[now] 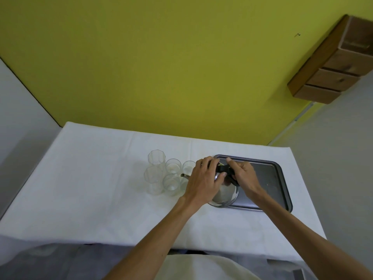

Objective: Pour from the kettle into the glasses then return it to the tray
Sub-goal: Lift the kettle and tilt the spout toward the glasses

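Below, your two hands meet on the kettle, a steel one that stands at the left edge of the tray, its base overhanging that edge on the near side. Your left hand lies over the kettle's top and left flank, its fingers curled around the front of the black handle. Your right hand comes in from the tray side, its fingers closed on the same handle, thumb on the near side. The spout points left, toward the glasses, its tip just above the rim of the nearest one. Six glasses stand clustered on the desk just left of the tray: two tall faceted ones on the far left, four short ones beside them. Some of the short ones seem to hold a little clear liquid; the level is hard to read. A white cloth covers the desk. Beyond it rises a yellow wall, with a wooden drawer unit at upper right.
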